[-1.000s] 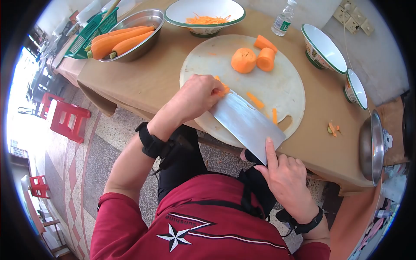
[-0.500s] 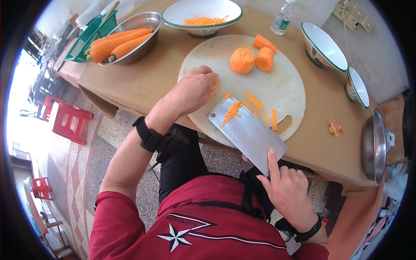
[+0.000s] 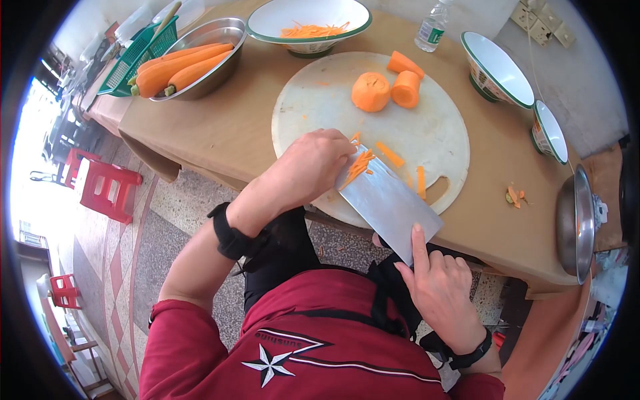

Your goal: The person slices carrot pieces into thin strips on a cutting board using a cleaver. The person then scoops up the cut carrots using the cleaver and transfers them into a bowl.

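A wide cleaver [image 3: 393,203] lies flat over the near edge of the round white cutting board [image 3: 313,100], with carrot shreds [image 3: 361,164] on its far end. My right hand [image 3: 440,283] grips the cleaver, its index finger stretched along the blade. My left hand [image 3: 320,163] is closed at the blade's far left corner, beside the shreds; what its fingers hold, if anything, is hidden. Carrot slices [image 3: 390,154] rest on the board beyond the blade. Farther back are a thick carrot chunk [image 3: 371,92] and two smaller carrot pieces [image 3: 405,89].
A steel bowl [image 3: 230,63] of whole carrots, a green basket [image 3: 127,70] and a bowl [image 3: 320,43] of shreds stand at the back left. A bottle [image 3: 430,30], two bowls [image 3: 500,70] and a steel basin [image 3: 575,227] are at the right, near peelings [image 3: 515,197].
My left hand went from the blade to the board's left side, then came back to the blade's far corner. Shreds once under it now show on the cleaver.
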Demonstrator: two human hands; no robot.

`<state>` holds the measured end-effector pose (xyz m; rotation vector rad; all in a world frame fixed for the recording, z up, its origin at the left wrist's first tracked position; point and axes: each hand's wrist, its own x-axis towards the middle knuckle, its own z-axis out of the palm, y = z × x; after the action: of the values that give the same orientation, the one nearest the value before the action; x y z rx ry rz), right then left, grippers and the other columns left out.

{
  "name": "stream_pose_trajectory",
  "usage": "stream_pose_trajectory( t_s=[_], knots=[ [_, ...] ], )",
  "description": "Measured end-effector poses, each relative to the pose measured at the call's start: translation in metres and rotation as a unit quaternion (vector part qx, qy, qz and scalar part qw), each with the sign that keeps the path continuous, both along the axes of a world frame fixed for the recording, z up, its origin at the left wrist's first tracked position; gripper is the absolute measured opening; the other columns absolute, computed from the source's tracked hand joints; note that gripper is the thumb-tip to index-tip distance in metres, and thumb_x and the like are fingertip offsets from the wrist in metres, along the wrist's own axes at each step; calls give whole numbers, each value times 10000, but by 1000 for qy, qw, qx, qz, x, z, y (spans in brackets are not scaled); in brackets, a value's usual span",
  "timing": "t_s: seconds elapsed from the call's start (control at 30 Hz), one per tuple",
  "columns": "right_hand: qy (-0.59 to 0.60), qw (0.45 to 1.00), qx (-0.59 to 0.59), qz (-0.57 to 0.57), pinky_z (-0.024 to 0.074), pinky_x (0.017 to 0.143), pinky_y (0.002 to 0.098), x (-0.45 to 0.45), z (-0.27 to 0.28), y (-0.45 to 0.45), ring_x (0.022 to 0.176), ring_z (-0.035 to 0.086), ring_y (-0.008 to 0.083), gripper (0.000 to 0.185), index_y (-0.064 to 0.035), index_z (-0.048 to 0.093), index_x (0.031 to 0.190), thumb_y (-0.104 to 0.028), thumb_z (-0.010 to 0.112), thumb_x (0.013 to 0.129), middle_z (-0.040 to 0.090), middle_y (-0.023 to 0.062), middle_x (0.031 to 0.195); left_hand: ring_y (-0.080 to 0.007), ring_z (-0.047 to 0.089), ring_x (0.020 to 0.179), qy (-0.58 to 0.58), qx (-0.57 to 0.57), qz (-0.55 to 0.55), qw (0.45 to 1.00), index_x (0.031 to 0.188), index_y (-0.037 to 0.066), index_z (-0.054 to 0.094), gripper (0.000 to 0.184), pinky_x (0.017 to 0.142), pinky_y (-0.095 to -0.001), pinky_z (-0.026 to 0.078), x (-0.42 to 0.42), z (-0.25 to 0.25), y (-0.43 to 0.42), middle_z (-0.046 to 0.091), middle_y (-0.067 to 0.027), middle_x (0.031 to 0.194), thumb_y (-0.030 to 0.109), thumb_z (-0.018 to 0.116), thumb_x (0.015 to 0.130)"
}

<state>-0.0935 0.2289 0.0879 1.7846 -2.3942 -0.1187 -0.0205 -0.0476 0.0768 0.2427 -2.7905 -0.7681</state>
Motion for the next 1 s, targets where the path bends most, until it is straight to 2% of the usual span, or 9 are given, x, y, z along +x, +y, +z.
stream_pose_trajectory(
  t_s=[0.13,0.17,0.27,0.4,0.6,0.67,0.77,0.87,1.0],
  knots=[
    [5,1000,-11,-1,379,513,329,-1,-6,1,514,464,161,684,32,525,1369,-380,707,855,434,18,616,-338,630,1006,125,8,13,992,1095,7,678,234,892,-406,512,14,-1,1,652,-146,1100,21,588,879],
    [6,1000,-13,-1,380,513,330,-1,-6,1,512,462,160,690,27,521,1374,-382,711,851,433,17,616,-338,630,1006,125,7,13,992,1095,7,678,234,892,-406,512,17,1,-2,652,-146,1100,21,588,879],
    [7,1000,-14,-2,378,513,331,-3,-6,3,512,458,160,705,15,512,1387,-386,717,845,428,13,617,-330,613,1037,13,-68,77,995,1120,21,670,273,910,-401,502,29,2,-12,633,-149,1100,23,624,851],
    [10,1000,-2,-5,378,515,332,-4,-1,8,518,459,159,718,6,504,1397,-390,722,839,429,12,621,-329,605,1042,-3,-71,79,994,1118,19,667,283,901,-405,498,29,-7,-15,617,-142,1086,27,644,836],
    [-4,1000,9,-8,381,520,335,-4,4,11,531,472,165,723,10,499,1399,-385,726,837,442,22,630,-331,624,945,22,-67,31,997,1122,28,656,293,842,-409,510,10,-11,-22,603,-134,1049,30,651,829],
    [-5,1000,11,-7,387,523,335,-4,4,11,532,473,169,724,14,497,1398,-384,725,838,442,26,631,-339,630,901,-24,-72,21,997,1055,29,654,216,813,-417,515,5,-10,-26,603,-133,1012,36,635,841],
    [-3,1000,5,-4,389,526,336,-4,3,11,535,473,170,722,18,497,1395,-384,724,839,442,26,632,-348,629,892,-14,-106,28,994,977,24,641,124,793,-422,515,2,-15,-27,602,-135,964,43,609,859],
    [-4,1000,3,-2,386,526,336,-5,1,11,537,474,168,715,23,499,1391,-381,721,844,441,25,632,-350,633,867,-10,-146,25,989,939,19,625,79,769,-421,520,0,-19,-27,602,-136,933,44,587,874],
    [-8,1000,-3,1,383,527,335,-4,-1,12,535,473,166,704,26,502,1386,-376,716,850,439,23,631,-344,639,832,-22,-131,54,990,911,0,629,85,758,-409,525,-2,-11,-20,616,-145,896,74,610,875]
  ],
)
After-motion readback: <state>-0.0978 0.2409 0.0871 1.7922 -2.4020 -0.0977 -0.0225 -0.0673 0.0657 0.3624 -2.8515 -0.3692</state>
